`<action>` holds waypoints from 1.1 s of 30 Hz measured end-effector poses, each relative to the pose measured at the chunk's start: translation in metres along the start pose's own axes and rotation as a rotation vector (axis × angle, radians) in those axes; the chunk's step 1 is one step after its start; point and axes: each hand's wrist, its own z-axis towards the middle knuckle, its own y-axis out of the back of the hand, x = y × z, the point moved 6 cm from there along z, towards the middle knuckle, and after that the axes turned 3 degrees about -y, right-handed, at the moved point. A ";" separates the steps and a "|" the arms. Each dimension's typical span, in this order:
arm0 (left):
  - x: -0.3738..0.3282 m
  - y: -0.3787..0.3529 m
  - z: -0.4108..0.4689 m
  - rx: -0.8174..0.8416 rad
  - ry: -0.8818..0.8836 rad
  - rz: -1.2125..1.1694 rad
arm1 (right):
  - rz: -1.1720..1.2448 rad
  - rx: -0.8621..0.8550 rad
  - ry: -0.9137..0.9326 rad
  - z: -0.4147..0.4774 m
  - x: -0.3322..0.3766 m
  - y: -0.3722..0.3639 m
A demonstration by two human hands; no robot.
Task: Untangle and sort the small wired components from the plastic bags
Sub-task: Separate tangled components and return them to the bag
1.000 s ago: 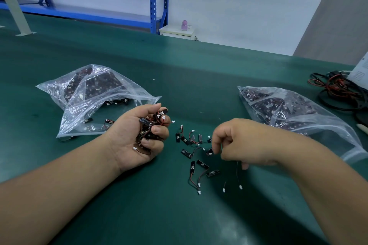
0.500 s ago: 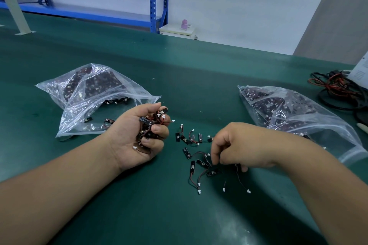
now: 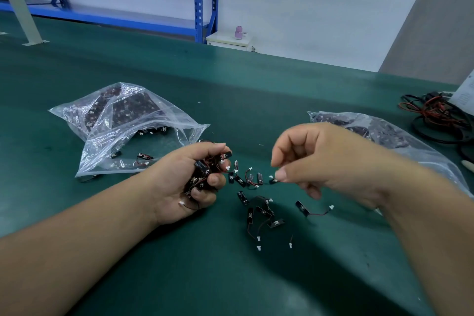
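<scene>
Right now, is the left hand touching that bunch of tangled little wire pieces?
Touching. The head view shows the left hand gripping the bunch of wire pieces, fingers curled round it.

Left hand [image 3: 179, 182] clenched, right hand [image 3: 315, 159] loose.

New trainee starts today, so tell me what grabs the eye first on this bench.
The left hand grips a tangled clump of small wired components at centre. Beside it, the right hand hovers above loose components scattered on the green table. A left plastic bag and a right plastic bag flank them.
</scene>
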 end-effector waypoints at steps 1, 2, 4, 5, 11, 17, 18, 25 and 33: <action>0.000 0.000 0.000 -0.006 -0.004 0.008 | -0.258 -0.063 -0.033 0.002 -0.003 0.003; -0.001 0.000 0.000 -0.011 -0.007 0.009 | -0.559 -0.105 -0.088 0.004 -0.007 0.004; -0.001 0.001 -0.001 -0.019 -0.004 -0.001 | -0.941 -0.074 -0.253 0.005 -0.021 0.001; -0.001 0.001 -0.001 -0.021 -0.002 -0.007 | -0.954 -0.025 -0.341 0.004 -0.030 -0.002; -0.001 0.002 0.000 -0.030 0.010 -0.057 | -0.695 0.100 -0.475 0.004 -0.051 -0.002; -0.001 0.003 0.000 -0.032 0.012 -0.066 | -0.723 0.022 -0.437 0.006 -0.047 -0.001; -0.002 0.003 0.000 -0.027 0.011 -0.059 | -0.688 -0.020 -0.385 0.007 -0.042 -0.001; 0.000 -0.009 -0.005 0.093 -0.078 0.221 | 0.306 -0.399 0.204 0.008 0.010 -0.024; 0.002 -0.014 -0.008 0.218 -0.087 0.332 | 0.491 -0.513 0.174 0.013 -0.013 -0.051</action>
